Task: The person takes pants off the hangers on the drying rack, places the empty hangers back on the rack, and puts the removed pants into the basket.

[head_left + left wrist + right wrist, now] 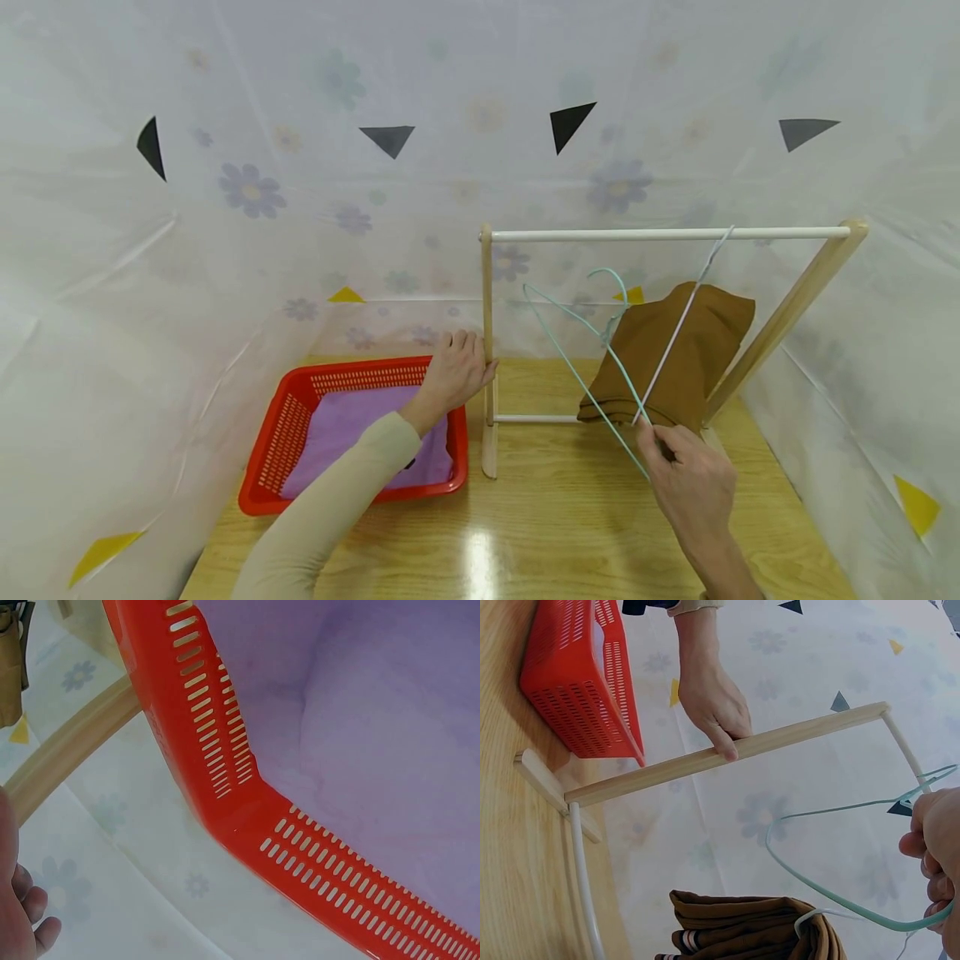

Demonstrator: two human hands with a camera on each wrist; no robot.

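Note:
On the left, my left hand point(453, 371) grips the wooden side post point(487, 300) of a small clothes rack, its thumb across the post in the right wrist view. My right hand point(690, 479) pinches one end of a mint-green wire hanger point(625, 292), which is tilted in front of the rack with no garment on it. A white hanger point(681, 321) hangs from the rack's top rod point(600, 236), with a folded brown garment point(697, 358) over it. The white hanger's lower end appears close to my right fingertips; whether they touch it I cannot tell.
A red slotted basket point(459, 450) stands left of the rack, with a purple cloth point(352, 425) inside. Both are on a wooden table point(570, 525). Translucent flowered sheeting point(450, 192) encloses the back and sides. The rack's other post point(795, 308) leans at the right.

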